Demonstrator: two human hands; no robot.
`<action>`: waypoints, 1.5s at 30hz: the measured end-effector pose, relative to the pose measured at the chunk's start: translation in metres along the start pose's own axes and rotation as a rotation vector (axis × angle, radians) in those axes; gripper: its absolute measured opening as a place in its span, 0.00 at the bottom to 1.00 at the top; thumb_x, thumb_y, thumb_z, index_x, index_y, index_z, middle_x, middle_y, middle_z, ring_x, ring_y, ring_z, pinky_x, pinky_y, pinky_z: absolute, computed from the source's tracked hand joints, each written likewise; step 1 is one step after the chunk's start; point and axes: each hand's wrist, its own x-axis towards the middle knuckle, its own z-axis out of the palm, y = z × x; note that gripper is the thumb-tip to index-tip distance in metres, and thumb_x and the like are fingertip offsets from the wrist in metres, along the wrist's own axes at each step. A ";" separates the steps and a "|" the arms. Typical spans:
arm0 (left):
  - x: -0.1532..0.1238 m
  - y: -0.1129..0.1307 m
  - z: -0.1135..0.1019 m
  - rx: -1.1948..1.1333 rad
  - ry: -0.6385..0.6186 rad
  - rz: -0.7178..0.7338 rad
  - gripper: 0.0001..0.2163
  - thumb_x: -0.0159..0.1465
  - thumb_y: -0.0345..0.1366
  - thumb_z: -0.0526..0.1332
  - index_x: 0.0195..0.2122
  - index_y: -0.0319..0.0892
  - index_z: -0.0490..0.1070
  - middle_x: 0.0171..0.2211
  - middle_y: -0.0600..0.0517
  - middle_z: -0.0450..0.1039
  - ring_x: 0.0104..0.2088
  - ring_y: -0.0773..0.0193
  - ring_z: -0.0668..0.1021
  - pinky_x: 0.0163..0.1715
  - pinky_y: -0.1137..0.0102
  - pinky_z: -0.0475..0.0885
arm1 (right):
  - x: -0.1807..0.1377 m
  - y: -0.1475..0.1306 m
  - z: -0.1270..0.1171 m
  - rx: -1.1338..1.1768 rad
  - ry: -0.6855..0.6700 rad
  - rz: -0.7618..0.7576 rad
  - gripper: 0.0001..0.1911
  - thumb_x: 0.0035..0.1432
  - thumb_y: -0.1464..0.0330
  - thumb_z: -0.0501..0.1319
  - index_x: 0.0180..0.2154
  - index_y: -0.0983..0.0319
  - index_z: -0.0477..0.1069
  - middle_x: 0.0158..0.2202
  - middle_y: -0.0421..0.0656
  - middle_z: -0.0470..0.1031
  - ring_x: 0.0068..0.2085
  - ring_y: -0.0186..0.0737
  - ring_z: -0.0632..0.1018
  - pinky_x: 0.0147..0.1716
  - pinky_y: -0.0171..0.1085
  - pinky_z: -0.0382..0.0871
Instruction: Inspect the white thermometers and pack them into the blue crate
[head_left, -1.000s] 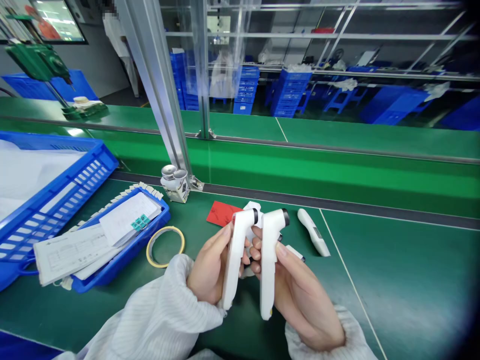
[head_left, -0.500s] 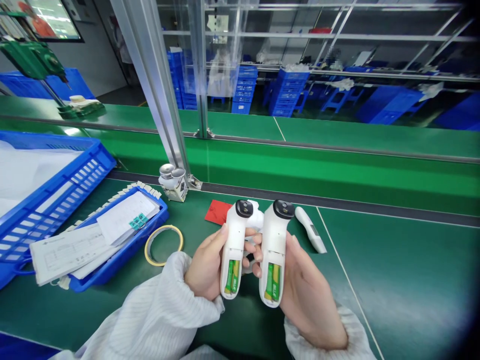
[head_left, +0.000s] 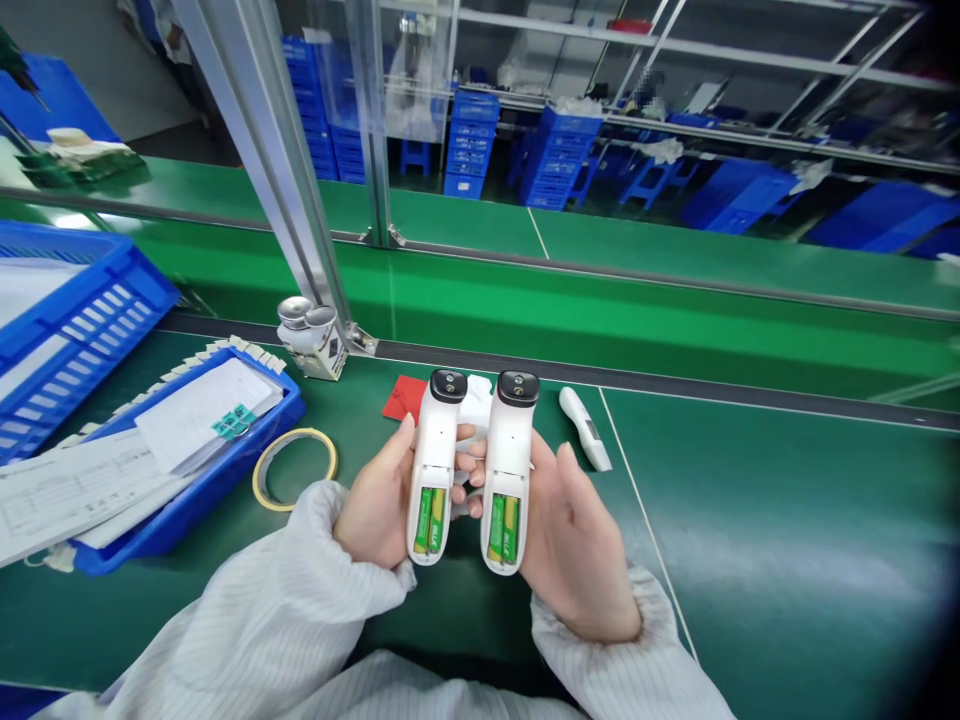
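Note:
My left hand [head_left: 379, 500] is closed round a white infrared thermometer [head_left: 437, 430] with a black sensor head. In my right hand [head_left: 574, 530] is a second, matching thermometer [head_left: 511, 440]. Both are held upright side by side above the green table, a small gap between them. Their battery compartments are uncovered, each with two green-and-yellow batteries [head_left: 430, 520] inside. Behind them lies a white object [head_left: 476, 400], partly hidden by the thermometers and my fingers. A red card [head_left: 403, 396] is just left of it. Another white thermometer [head_left: 585, 428] rests on the table to the right.
A roll of tape [head_left: 262, 470] lies left of my hands, beside a blue basket [head_left: 289, 405] of papers with a teal clip. A larger blue crate [head_left: 142, 290] stands further left. Small containers [head_left: 319, 340] stand by the metal post [head_left: 277, 150]. A glossy green panel [head_left: 600, 320] runs behind.
The view has shifted, so the whole scene sits further left and slightly higher. Both hands still hold the two thermometers side by side in much the same pose.

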 end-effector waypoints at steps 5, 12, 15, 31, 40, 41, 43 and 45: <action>0.001 -0.003 -0.003 -0.006 0.037 -0.005 0.23 0.68 0.51 0.50 0.43 0.35 0.73 0.32 0.46 0.71 0.25 0.64 0.73 0.28 0.65 0.72 | 0.000 0.001 0.001 -0.006 0.033 -0.012 0.25 0.65 0.51 0.46 0.47 0.59 0.72 0.41 0.49 0.74 0.40 0.48 0.75 0.41 0.46 0.69; 0.001 -0.003 -0.002 0.194 0.165 0.088 0.20 0.65 0.50 0.56 0.36 0.34 0.74 0.31 0.44 0.74 0.25 0.62 0.77 0.26 0.68 0.73 | -0.006 0.000 -0.002 -0.114 0.078 -0.042 0.22 0.65 0.64 0.55 0.60 0.50 0.62 0.51 0.45 0.74 0.45 0.46 0.77 0.44 0.45 0.72; -0.001 -0.001 -0.001 0.293 0.178 0.137 0.23 0.66 0.52 0.54 0.32 0.34 0.74 0.19 0.49 0.70 0.15 0.69 0.69 0.16 0.74 0.64 | -0.011 0.003 -0.005 -0.298 0.083 -0.104 0.30 0.62 0.68 0.60 0.63 0.45 0.56 0.55 0.43 0.71 0.44 0.43 0.78 0.45 0.46 0.74; -0.003 0.004 0.002 0.199 0.094 0.003 0.24 0.69 0.50 0.47 0.31 0.35 0.72 0.14 0.53 0.62 0.12 0.72 0.63 0.11 0.79 0.59 | -0.008 0.010 -0.005 -0.335 0.157 -0.247 0.50 0.51 0.72 0.69 0.65 0.44 0.43 0.51 0.43 0.69 0.36 0.37 0.77 0.32 0.40 0.79; 0.007 0.008 0.037 -0.408 0.363 -0.029 0.11 0.71 0.35 0.50 0.40 0.32 0.67 0.29 0.50 0.66 0.24 0.71 0.73 0.21 0.80 0.73 | 0.000 -0.003 0.003 0.074 0.258 -0.116 0.21 0.61 0.64 0.63 0.54 0.60 0.65 0.33 0.41 0.77 0.34 0.33 0.78 0.35 0.32 0.78; 0.007 0.007 0.040 -0.444 0.378 -0.020 0.11 0.70 0.35 0.50 0.41 0.33 0.67 0.29 0.50 0.66 0.25 0.71 0.74 0.22 0.80 0.74 | 0.001 -0.003 0.004 0.135 0.299 -0.096 0.17 0.61 0.64 0.62 0.51 0.62 0.68 0.34 0.42 0.77 0.34 0.32 0.78 0.35 0.31 0.78; 0.008 0.006 0.045 -0.486 0.390 -0.017 0.11 0.71 0.36 0.50 0.43 0.32 0.66 0.29 0.50 0.66 0.25 0.71 0.74 0.22 0.80 0.75 | 0.004 -0.003 0.008 0.234 0.386 -0.056 0.12 0.64 0.65 0.59 0.47 0.64 0.70 0.34 0.43 0.77 0.35 0.32 0.79 0.36 0.31 0.78; 0.008 0.005 0.046 -0.509 0.384 -0.012 0.12 0.71 0.37 0.50 0.44 0.31 0.65 0.29 0.50 0.66 0.25 0.71 0.74 0.23 0.80 0.75 | 0.005 -0.003 0.013 0.298 0.449 -0.027 0.11 0.66 0.67 0.56 0.44 0.66 0.71 0.33 0.44 0.77 0.33 0.31 0.79 0.35 0.30 0.78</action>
